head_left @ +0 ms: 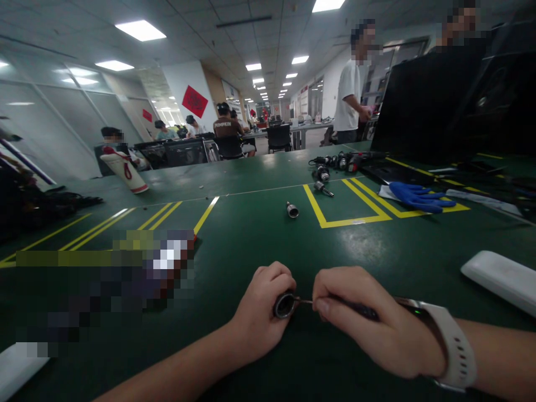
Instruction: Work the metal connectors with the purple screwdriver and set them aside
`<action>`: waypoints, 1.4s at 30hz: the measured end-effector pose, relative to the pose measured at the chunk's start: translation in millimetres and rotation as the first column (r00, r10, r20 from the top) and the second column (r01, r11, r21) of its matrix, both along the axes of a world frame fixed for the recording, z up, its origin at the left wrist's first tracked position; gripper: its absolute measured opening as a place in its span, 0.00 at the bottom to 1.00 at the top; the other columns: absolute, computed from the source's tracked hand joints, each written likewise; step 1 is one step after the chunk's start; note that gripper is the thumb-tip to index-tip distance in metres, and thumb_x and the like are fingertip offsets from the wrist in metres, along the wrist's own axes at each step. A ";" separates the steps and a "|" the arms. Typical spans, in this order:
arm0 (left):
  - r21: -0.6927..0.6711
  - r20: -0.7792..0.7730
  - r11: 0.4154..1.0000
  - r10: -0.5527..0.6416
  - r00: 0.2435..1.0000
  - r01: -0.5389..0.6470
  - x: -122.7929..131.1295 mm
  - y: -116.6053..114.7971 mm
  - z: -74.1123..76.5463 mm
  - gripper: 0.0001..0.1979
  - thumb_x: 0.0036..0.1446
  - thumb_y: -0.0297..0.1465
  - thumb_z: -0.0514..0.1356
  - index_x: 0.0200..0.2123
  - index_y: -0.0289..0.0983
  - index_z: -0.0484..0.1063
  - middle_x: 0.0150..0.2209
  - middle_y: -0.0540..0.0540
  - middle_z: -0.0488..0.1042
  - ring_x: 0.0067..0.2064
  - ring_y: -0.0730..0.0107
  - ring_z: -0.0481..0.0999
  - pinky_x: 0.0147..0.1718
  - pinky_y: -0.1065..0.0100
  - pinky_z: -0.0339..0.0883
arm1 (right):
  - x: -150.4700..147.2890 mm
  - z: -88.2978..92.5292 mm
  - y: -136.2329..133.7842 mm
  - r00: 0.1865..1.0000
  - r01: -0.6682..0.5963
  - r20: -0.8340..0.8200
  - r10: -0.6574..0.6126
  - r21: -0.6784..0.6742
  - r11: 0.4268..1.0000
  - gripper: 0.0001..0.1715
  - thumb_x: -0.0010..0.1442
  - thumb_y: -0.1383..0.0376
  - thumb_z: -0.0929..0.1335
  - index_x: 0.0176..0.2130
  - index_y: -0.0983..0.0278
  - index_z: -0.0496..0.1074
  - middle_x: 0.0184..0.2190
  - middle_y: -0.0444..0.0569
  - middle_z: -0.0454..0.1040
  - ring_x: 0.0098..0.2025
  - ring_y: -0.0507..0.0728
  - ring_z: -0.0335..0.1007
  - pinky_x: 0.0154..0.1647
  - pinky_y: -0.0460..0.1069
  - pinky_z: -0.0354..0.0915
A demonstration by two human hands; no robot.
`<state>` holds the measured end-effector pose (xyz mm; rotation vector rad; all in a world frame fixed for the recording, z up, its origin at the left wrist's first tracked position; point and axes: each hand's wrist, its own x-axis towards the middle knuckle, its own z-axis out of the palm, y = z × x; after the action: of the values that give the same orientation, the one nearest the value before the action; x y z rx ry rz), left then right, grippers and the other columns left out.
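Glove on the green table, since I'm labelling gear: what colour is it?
The glove is blue; the head view shows it best.

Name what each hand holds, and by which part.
Left hand: a metal cylinder, around its outer wall. Right hand: a thin-shafted tool, by its dark handle.

On the table (pixel 247 234), beyond the hands (pixel 262 307), a cylinder (pixel 292 210), probably tools (pixel 322 172) behind it, a glove (pixel 419 197) to the right.

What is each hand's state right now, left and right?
Left hand: closed around a grey, hollow metal cylinder.
Right hand: closed on a dark-handled tool with a thin metal shaft.
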<state>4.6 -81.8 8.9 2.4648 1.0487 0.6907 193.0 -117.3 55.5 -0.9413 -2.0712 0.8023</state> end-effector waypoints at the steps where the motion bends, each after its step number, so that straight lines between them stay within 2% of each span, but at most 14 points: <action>1: -0.005 0.004 1.000 0.001 1.000 -0.001 -0.3 -0.1 -0.2 0.08 0.48 0.20 0.55 0.29 0.39 0.61 0.35 0.48 0.67 0.36 0.66 0.65 0.34 0.64 0.58 | 0.1 -0.6 1.9 0.999 0.010 -0.040 -0.012 -0.064 0.998 0.13 0.56 0.70 0.59 0.22 0.65 0.63 0.19 0.42 0.62 0.23 0.50 0.57 0.25 0.46 0.55; 7: -0.046 0.079 0.999 0.005 0.997 -0.001 -2.2 1.7 1.5 0.07 0.50 0.22 0.56 0.27 0.38 0.60 0.31 0.49 0.66 0.34 0.68 0.65 0.32 0.66 0.58 | 0.7 -11.3 8.8 0.955 -0.043 -0.287 -0.079 -0.395 0.917 0.11 0.55 0.68 0.60 0.23 0.66 0.65 0.19 0.43 0.65 0.21 0.49 0.58 0.20 0.44 0.54; 12: -0.077 0.157 0.997 0.026 0.987 -0.014 -2.5 3.7 1.2 0.07 0.50 0.24 0.56 0.26 0.38 0.59 0.29 0.50 0.64 0.31 0.69 0.64 0.29 0.68 0.58 | -0.8 -21.7 7.4 0.907 -0.089 -0.396 -0.143 -0.513 0.854 0.10 0.56 0.68 0.61 0.25 0.67 0.66 0.20 0.44 0.67 0.20 0.48 0.58 0.19 0.43 0.54; 15: -0.106 0.202 0.994 0.059 0.978 -0.038 -2.2 3.6 1.5 0.07 0.50 0.24 0.57 0.26 0.38 0.59 0.28 0.50 0.63 0.30 0.71 0.63 0.28 0.69 0.58 | -0.8 -25.1 6.8 0.875 -0.127 -0.461 -0.146 -0.511 0.850 0.09 0.56 0.68 0.61 0.26 0.67 0.67 0.21 0.44 0.68 0.21 0.48 0.59 0.20 0.43 0.54; 19: -0.117 0.258 0.992 0.085 0.962 -0.056 -1.3 2.6 2.5 0.08 0.50 0.24 0.56 0.25 0.38 0.58 0.27 0.52 0.61 0.28 0.73 0.61 0.26 0.71 0.57 | 0.1 -25.1 5.7 0.872 -0.125 -0.474 -0.118 -0.449 0.885 0.10 0.57 0.69 0.61 0.27 0.67 0.67 0.22 0.45 0.68 0.22 0.48 0.58 0.21 0.43 0.54; 24: -0.098 0.253 0.995 0.052 0.966 -0.028 -1.1 1.9 2.8 0.07 0.51 0.26 0.56 0.25 0.38 0.59 0.26 0.51 0.62 0.28 0.72 0.62 0.26 0.70 0.57 | 0.7 -23.6 3.8 0.905 -0.072 -0.411 -0.111 -0.403 0.912 0.11 0.58 0.67 0.61 0.27 0.67 0.68 0.22 0.44 0.67 0.23 0.49 0.58 0.22 0.44 0.54; 27: -0.074 0.242 0.997 0.045 0.969 -0.028 -1.2 2.2 2.5 0.07 0.51 0.26 0.56 0.25 0.38 0.59 0.26 0.51 0.62 0.28 0.72 0.62 0.26 0.70 0.57 | 0.5 -20.2 2.5 0.933 -0.023 -0.346 -0.098 -0.330 0.944 0.12 0.59 0.67 0.61 0.26 0.67 0.68 0.22 0.45 0.66 0.24 0.50 0.58 0.23 0.45 0.55; 31: -0.037 0.148 0.999 0.023 0.989 -0.017 -1.1 1.4 2.1 0.08 0.50 0.25 0.56 0.25 0.38 0.58 0.27 0.50 0.64 0.30 0.70 0.64 0.28 0.68 0.57 | 0.0 -11.4 4.1 0.968 -0.018 -0.248 -0.045 -0.247 0.969 0.12 0.57 0.67 0.60 0.24 0.66 0.67 0.21 0.43 0.64 0.24 0.50 0.59 0.24 0.45 0.55; 35: -0.029 0.050 0.999 -0.029 0.998 0.031 -0.9 -0.3 1.4 0.06 0.51 0.24 0.55 0.27 0.39 0.60 0.28 0.50 0.65 0.31 0.69 0.65 0.31 0.67 0.57 | 1.0 -7.2 10.9 0.955 -0.109 -0.295 -0.012 -0.392 0.913 0.10 0.54 0.68 0.61 0.23 0.66 0.65 0.20 0.43 0.65 0.22 0.49 0.58 0.21 0.44 0.55; 38: -0.031 0.073 0.999 -0.033 0.997 0.036 -1.1 0.4 0.8 0.06 0.50 0.24 0.55 0.27 0.39 0.59 0.27 0.50 0.65 0.30 0.70 0.65 0.31 0.67 0.58 | 1.6 -10.3 15.1 0.937 -0.137 -0.346 -0.051 -0.497 0.857 0.10 0.54 0.67 0.61 0.24 0.67 0.65 0.20 0.44 0.67 0.20 0.48 0.58 0.19 0.43 0.53; 42: -0.082 0.149 0.996 -0.014 0.989 0.027 -1.8 2.8 1.4 0.07 0.50 0.25 0.56 0.26 0.39 0.59 0.27 0.51 0.64 0.29 0.70 0.64 0.28 0.69 0.58 | 0.0 -19.6 16.6 0.891 -0.172 -0.444 -0.097 -0.526 0.833 0.10 0.55 0.67 0.62 0.24 0.67 0.66 0.20 0.44 0.67 0.20 0.48 0.58 0.19 0.43 0.53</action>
<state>2.8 -79.0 10.3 2.3111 0.9749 0.7933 193.0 -100.8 35.9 -0.8896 -1.4616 1.5428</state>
